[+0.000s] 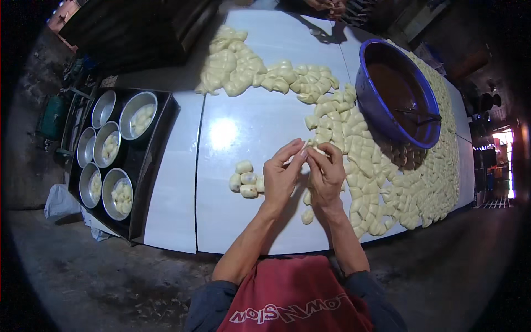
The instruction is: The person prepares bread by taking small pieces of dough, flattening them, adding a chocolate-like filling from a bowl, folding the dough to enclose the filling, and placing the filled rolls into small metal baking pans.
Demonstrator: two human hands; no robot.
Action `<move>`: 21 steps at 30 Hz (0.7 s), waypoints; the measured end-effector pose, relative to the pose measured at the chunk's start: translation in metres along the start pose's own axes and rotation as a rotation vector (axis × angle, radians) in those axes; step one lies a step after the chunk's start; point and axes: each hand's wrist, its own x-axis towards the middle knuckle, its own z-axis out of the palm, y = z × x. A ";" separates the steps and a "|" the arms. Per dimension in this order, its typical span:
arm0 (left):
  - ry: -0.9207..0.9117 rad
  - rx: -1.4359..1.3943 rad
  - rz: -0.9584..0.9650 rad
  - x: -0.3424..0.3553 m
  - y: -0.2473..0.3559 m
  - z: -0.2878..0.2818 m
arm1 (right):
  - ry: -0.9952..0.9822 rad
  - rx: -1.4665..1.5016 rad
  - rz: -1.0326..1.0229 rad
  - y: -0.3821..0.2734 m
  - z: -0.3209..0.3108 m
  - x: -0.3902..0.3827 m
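Note:
My left hand and my right hand meet near the middle of the white table, fingertips closed on a small piece of pale dough, mostly hidden by the fingers. A small group of rounded dough rolls, some with darker patches, lies left of my left hand. A loose dough piece lies between my forearms. Many cut, soft dough pieces cover the table beside and beyond my right hand, and more lumps lie along the far side.
A large blue basin with brown contents and a dark-handled utensil stands at the right. A black tray at the left holds several round metal pans, some with dough inside. Another person's hands show at the far edge.

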 end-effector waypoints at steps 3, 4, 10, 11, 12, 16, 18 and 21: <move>-0.136 -0.096 -0.049 0.006 0.013 -0.010 | -0.091 0.192 0.113 -0.010 0.002 0.012; -0.178 -0.144 -0.115 0.010 0.015 -0.013 | -0.121 0.264 0.216 -0.014 0.001 0.014; -0.266 -0.071 -0.405 0.027 0.034 -0.037 | -0.304 0.676 0.494 -0.019 -0.011 0.009; -0.265 -0.064 -0.406 0.027 0.036 -0.039 | -0.389 0.677 0.408 -0.020 -0.016 0.004; -0.234 0.024 -0.407 0.026 0.039 -0.040 | -0.471 0.572 0.362 -0.016 -0.020 -0.001; -0.274 -0.025 -0.355 0.009 0.044 -0.037 | -0.318 0.418 0.088 -0.005 -0.016 0.002; -0.311 -0.041 -0.281 0.001 0.043 -0.036 | -0.276 0.455 0.058 0.005 -0.013 0.000; -0.322 -0.090 -0.206 0.000 0.041 -0.044 | -0.156 0.485 0.031 -0.007 -0.005 -0.001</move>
